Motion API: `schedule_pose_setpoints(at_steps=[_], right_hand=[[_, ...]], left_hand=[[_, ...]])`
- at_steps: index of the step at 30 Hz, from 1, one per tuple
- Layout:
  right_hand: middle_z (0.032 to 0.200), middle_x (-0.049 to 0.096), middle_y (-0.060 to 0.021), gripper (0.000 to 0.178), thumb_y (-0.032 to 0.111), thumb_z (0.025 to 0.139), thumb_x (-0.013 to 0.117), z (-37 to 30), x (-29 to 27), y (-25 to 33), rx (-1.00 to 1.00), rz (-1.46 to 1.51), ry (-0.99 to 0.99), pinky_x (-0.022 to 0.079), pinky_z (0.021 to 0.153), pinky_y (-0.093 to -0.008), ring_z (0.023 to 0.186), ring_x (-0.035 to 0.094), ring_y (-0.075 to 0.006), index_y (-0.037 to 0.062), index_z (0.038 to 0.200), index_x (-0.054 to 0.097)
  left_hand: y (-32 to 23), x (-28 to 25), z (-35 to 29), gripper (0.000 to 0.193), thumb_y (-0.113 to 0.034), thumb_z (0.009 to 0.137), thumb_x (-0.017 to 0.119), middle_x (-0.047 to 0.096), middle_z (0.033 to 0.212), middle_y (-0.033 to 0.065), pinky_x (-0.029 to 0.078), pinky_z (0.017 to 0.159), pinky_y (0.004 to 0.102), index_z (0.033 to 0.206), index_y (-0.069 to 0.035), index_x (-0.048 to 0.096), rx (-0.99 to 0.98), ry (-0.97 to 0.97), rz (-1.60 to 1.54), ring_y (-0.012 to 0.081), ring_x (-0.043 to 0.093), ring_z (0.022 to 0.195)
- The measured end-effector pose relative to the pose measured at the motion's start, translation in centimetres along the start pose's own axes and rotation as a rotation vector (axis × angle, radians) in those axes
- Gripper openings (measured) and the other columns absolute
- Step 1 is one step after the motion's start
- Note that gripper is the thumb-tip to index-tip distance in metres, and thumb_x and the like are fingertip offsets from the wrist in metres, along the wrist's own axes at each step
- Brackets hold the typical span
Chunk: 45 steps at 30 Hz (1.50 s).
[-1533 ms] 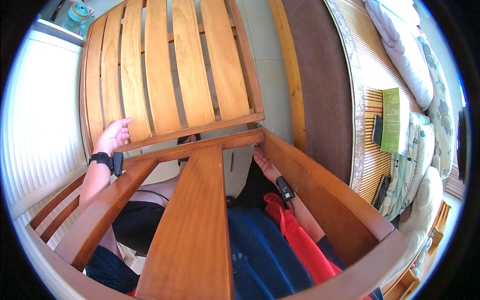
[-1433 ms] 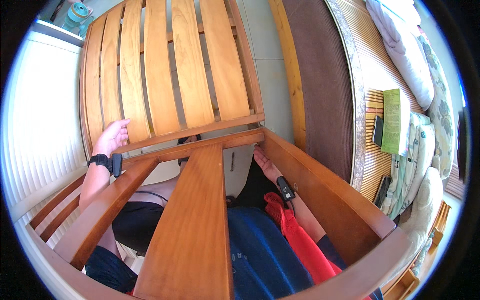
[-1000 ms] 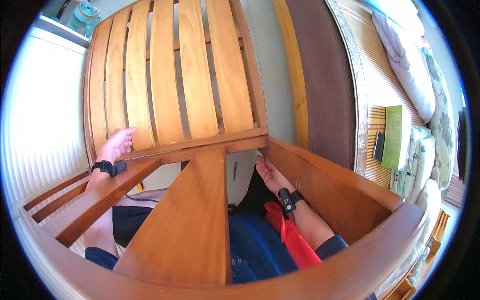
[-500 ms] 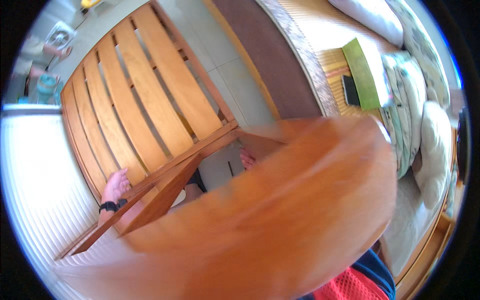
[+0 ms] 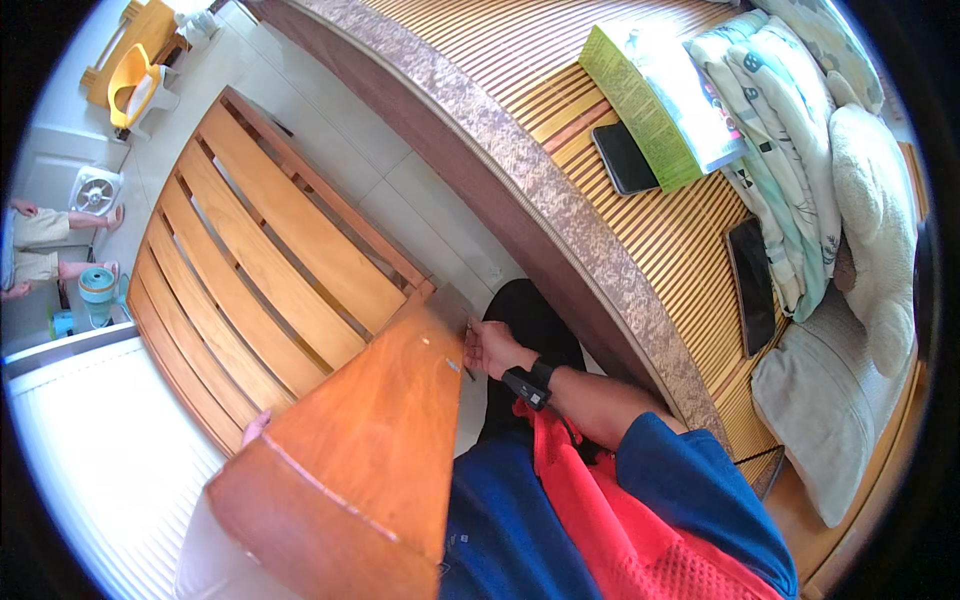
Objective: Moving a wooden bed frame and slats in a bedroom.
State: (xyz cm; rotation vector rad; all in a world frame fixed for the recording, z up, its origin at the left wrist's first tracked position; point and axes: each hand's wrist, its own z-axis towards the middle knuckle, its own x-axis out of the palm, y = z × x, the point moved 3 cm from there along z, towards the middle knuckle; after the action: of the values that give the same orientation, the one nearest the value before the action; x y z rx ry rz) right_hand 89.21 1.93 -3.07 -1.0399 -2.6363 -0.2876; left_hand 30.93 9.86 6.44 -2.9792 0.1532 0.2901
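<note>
A slatted wooden frame [image 5: 270, 250] lies on the tiled floor ahead of me. At its near end a curved, varnished wooden panel [image 5: 370, 430] stands up close to my body, hiding part of the frame. My right hand [image 5: 492, 350] is at the panel's right edge, fingers curled together, with a wristband on the wrist. A small thin dark piece shows just below those fingers; what they hold cannot be made out. Only a bit of my left hand [image 5: 256, 427] shows beyond the panel's left edge. The rest of it is hidden behind the panel.
To the right is a raised bed with a striped mat [image 5: 560, 110], bearing two phones [image 5: 625, 158], a green box [image 5: 645, 105], folded bedding [image 5: 770, 130] and a grey cushion [image 5: 840, 420]. Farther left are a fan [image 5: 96, 190], a teal bucket [image 5: 97, 290], a yellow chair [image 5: 135, 90] and another person's legs [image 5: 50, 230].
The view has shifted, and the blurred panel now sits lower left, narrower in view. My right hand and forearm have come into full view, while my left hand is mostly covered.
</note>
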Motion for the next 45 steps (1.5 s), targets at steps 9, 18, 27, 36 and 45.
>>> schedule_pose_setpoints(at_steps=[9, 18, 27, 36, 45], right_hand=[[0.083, 0.065, -0.0020, 0.042, 0.047, 0.117, 0.051, -1.6, -0.1, 2.1, 0.103, -0.118, -0.032, 0.060, 0.066, -0.0421, 0.074, 0.068, -0.0195, 0.0129, 0.097, 0.062], [0.086, 0.065, -0.0061, 0.039, 0.040, 0.116, 0.055, -0.6, 0.2, 1.3, 0.060, 0.126, 0.016, 0.062, 0.071, -0.0442, 0.074, 0.067, -0.0237, 0.0084, 0.095, 0.062], [0.087, 0.067, -0.0050, 0.041, 0.046, 0.114, 0.061, 0.3, -0.5, -1.1, 0.102, 0.167, 0.055, 0.061, 0.063, -0.0462, 0.071, 0.068, -0.0233, 0.0083, 0.100, 0.067], [0.081, 0.066, -0.0048, 0.046, 0.053, 0.112, 0.063, 1.0, 0.2, -0.9, -0.007, 0.061, -0.072, 0.060, 0.061, -0.0429, 0.070, 0.068, -0.0229, 0.0099, 0.096, 0.064], [0.091, 0.067, -0.0062, 0.049, 0.059, 0.110, 0.062, 3.1, -2.2, -3.5, 0.003, 0.127, 0.012, 0.062, 0.068, -0.0460, 0.078, 0.068, -0.0242, 0.0108, 0.102, 0.063]], left_hand=[[-1.4, 1.8, -2.4, 0.035, -0.046, 0.108, 0.066, 0.078, 0.121, 0.0052, 0.050, 0.073, 0.0410, 0.122, -0.014, 0.071, -0.035, -0.013, 0.000, 0.0210, 0.067, 0.092], [-1.2, 1.6, -3.5, 0.035, -0.046, 0.108, 0.066, 0.078, 0.120, 0.0052, 0.050, 0.073, 0.0411, 0.121, -0.014, 0.071, -0.031, 0.004, -0.010, 0.0215, 0.067, 0.092], [-0.1, 1.7, -3.8, 0.035, -0.046, 0.108, 0.067, 0.078, 0.120, 0.0053, 0.050, 0.073, 0.0412, 0.121, -0.014, 0.071, -0.014, 0.031, -0.019, 0.0219, 0.067, 0.092], [0.2, 1.4, -4.0, 0.035, -0.046, 0.108, 0.067, 0.078, 0.120, 0.0054, 0.050, 0.073, 0.0413, 0.120, -0.014, 0.071, 0.002, 0.052, -0.043, 0.0223, 0.067, 0.092], [0.1, -0.6, -1.1, 0.035, -0.046, 0.106, 0.070, 0.075, 0.116, 0.0072, 0.050, 0.074, 0.0420, 0.119, -0.013, 0.069, 0.052, 0.074, -0.115, 0.0240, 0.065, 0.094]])
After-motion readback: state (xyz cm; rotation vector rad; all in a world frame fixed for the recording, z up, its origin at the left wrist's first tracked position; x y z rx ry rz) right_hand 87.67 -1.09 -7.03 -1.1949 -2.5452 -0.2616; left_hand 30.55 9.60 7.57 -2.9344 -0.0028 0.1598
